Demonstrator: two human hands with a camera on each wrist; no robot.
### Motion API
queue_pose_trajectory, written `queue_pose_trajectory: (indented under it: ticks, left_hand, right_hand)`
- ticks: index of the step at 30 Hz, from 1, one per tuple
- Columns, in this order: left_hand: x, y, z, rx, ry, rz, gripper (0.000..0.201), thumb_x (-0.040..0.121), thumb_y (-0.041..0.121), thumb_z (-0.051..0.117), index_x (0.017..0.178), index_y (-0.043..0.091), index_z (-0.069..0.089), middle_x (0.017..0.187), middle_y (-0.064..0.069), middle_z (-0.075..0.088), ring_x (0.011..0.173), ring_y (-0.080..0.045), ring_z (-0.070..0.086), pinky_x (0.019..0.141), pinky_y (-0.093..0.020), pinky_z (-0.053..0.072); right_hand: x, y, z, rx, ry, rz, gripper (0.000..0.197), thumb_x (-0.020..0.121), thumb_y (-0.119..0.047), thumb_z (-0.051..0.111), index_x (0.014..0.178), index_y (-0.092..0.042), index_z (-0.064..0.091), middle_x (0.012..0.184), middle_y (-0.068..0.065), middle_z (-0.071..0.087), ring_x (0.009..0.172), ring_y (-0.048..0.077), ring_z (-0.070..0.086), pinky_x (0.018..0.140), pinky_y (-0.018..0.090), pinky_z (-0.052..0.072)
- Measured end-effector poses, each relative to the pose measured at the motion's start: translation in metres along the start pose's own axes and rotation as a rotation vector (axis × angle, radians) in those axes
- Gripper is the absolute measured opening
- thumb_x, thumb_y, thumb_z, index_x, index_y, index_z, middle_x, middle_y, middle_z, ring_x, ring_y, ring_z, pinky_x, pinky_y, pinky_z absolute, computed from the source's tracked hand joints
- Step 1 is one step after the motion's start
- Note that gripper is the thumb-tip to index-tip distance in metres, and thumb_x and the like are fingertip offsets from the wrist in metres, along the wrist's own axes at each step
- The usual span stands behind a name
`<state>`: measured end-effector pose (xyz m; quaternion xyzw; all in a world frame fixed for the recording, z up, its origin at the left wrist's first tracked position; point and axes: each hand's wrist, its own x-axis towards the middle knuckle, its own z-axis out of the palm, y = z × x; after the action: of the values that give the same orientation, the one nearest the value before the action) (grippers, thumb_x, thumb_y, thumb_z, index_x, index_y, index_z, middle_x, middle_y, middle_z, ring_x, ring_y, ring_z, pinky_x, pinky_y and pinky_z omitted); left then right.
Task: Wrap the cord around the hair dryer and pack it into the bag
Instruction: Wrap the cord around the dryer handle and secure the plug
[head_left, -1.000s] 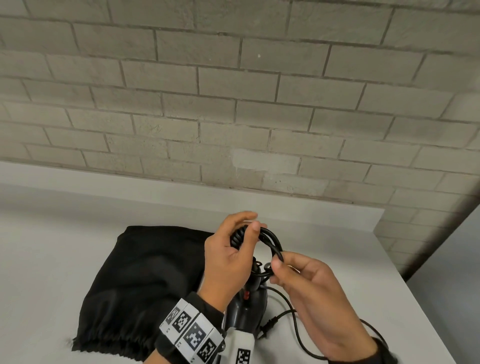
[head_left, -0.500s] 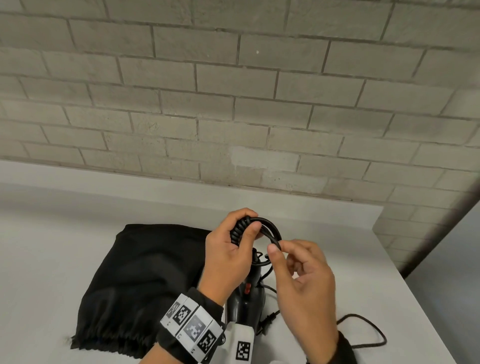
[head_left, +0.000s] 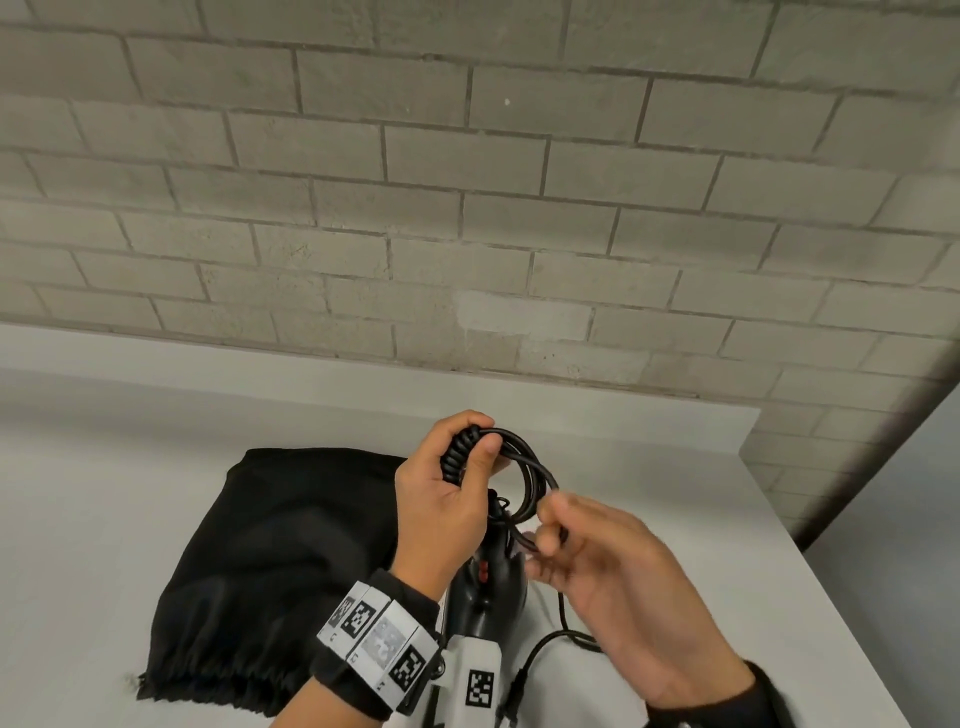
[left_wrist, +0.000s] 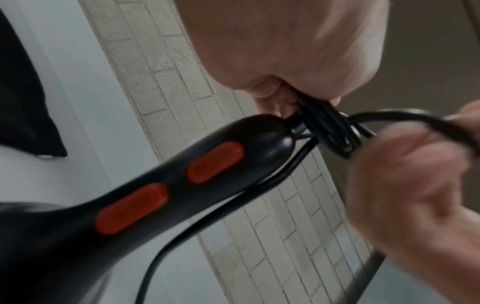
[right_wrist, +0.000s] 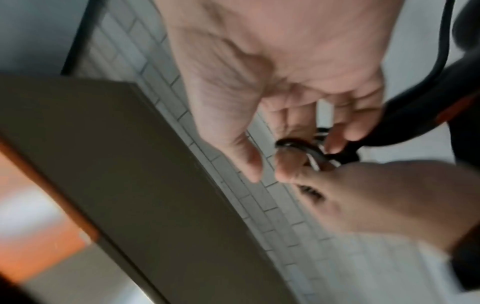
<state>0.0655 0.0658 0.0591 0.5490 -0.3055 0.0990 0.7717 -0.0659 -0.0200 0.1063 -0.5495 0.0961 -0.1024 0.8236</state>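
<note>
The left hand (head_left: 441, 499) has its fingers (head_left: 457, 423) curled round a bundle of cord (head_left: 524, 467) coils at the centre of the frame, thumb pressing the ribbed strain relief against them; the right hand (head_left: 618, 571) pinches the next loop just right of that bundle, its fingertips blurred, so the exact pinch is probably thumb against forefinger but I cannot be sure. The cord looks supple and slick, with enough spring that I judge the coils would open if the left grip eased; the best hold is on the gathered coils themselves, close to where they meet the handle. The hair dryer (head_left: 485, 597) hangs below the hands at lower centre, above the desk (head_left: 104, 519), its black handle with two red switches (left_wrist: 215, 162) showing clearly in the left wrist view; it seems rigid, smooth plastic, and moderately heavy at the far end, so the handle is the place to carry it. A loose tail of cord ending in the plug (head_left: 514, 696) trails across the desk at lower right and could snag; the black bag (head_left: 270, 571) lies flat at lower left, its gathered mouth toward the bottom edge, apparently still closed; a brick wall (head_left: 467, 208) fills the upper frame.
</note>
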Motion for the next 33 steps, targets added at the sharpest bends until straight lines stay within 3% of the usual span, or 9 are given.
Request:
queue_pose_trajectory:
  ticks: [4,10,15,19,23,25,28,31,33]
  left_hand:
    - [0.003,0.000,0.000,-0.021,0.027,-0.010,0.015,0.088,0.020,0.061,0.099,0.010,0.065,0.086,0.008,0.071,0.078,-0.007,0.071,0.073,-0.024,0.059]
    - [0.000,-0.001,-0.003,0.026,-0.001,0.022,0.011,0.092,0.023,0.063,0.101,0.017,0.065,0.085,0.007,0.072,0.077,-0.010,0.072,0.073,-0.026,0.059]
    - [-0.003,-0.003,-0.001,0.034,-0.016,0.024,0.010,0.092,0.023,0.064,0.101,0.020,0.066,0.086,0.005,0.072,0.078,-0.013,0.073,0.074,-0.030,0.061]
    - [-0.002,-0.003,0.000,0.029,-0.016,0.015,0.014,0.090,0.028,0.063,0.101,0.020,0.067,0.085,0.005,0.072,0.078,-0.014,0.072,0.074,-0.031,0.061]
    - [-0.002,-0.005,-0.001,0.059,-0.028,0.026,0.013,0.090,0.029,0.064,0.100,0.022,0.067,0.085,0.006,0.072,0.079,-0.014,0.072,0.076,-0.037,0.062]
    - [0.000,-0.004,0.000,0.086,-0.007,0.039,0.010,0.092,0.030,0.065,0.100,0.024,0.067,0.085,0.009,0.071,0.078,-0.012,0.071,0.075,-0.038,0.061]
    - [0.010,-0.006,-0.005,0.058,0.087,0.021,0.008,0.091,0.022,0.065,0.098,0.019,0.066,0.085,0.013,0.071,0.074,-0.006,0.070,0.071,-0.026,0.059]
    - [0.014,-0.008,-0.011,0.079,0.071,0.044,0.008,0.091,0.021,0.065,0.098,0.018,0.066,0.083,0.012,0.070,0.073,-0.005,0.069,0.070,-0.017,0.055]
    - [0.012,-0.008,-0.012,0.143,0.038,0.071,0.009,0.093,0.027,0.067,0.100,0.021,0.066,0.086,0.008,0.070,0.078,-0.006,0.068,0.074,-0.016,0.052]
  right_hand:
    - [-0.007,0.045,0.003,-0.240,0.030,-0.263,0.029,0.069,-0.026,0.078,0.095,-0.020,0.066,0.124,0.000,0.064,0.083,0.018,0.057,0.081,0.031,0.050]
    - [-0.010,0.069,0.002,-0.484,0.179,-0.378,0.026,0.082,-0.055,0.058,0.089,-0.032,0.065,0.084,0.003,0.068,0.089,0.016,0.063,0.089,0.021,0.046]
    - [-0.012,0.070,-0.004,-0.534,0.263,-0.482,0.041,0.082,-0.067,0.054,0.092,-0.031,0.068,0.102,-0.009,0.056,0.096,0.016,0.057,0.091,0.017,0.044]
    - [-0.013,0.064,-0.004,-0.338,0.156,-0.412,0.043,0.074,-0.069,0.063,0.091,-0.031,0.074,0.105,-0.001,0.072,0.111,0.011,0.064,0.092,0.017,0.048]
    - [-0.013,0.054,-0.018,-0.008,0.118,-0.308,0.043,0.066,-0.054,0.080,0.074,-0.012,0.072,0.059,0.010,0.063,0.096,0.024,0.070,0.085,0.028,0.052]
    - [-0.017,0.053,-0.022,0.214,-0.010,-0.324,0.040,0.087,-0.040,0.068,0.084,0.000,0.065,0.048,0.009,0.040,0.080,0.035,0.066,0.091,0.038,0.048]
    - [-0.025,0.057,-0.034,0.303,0.231,-0.317,0.031,0.106,-0.009,0.025,0.119,0.009,0.047,0.073,0.013,0.053,0.100,0.040,0.058,0.108,0.046,0.030]
    - [-0.028,0.083,-0.054,0.351,0.201,-0.418,0.028,0.097,0.017,0.029,0.122,0.013,0.042,0.122,0.037,0.049,0.135,0.049,0.031,0.117,0.045,0.021]
    - [-0.032,0.081,-0.051,0.369,0.212,-0.376,0.025,0.096,0.016,0.033,0.117,0.014,0.045,0.127,0.043,0.043,0.136,0.048,0.030,0.116,0.047,0.026]
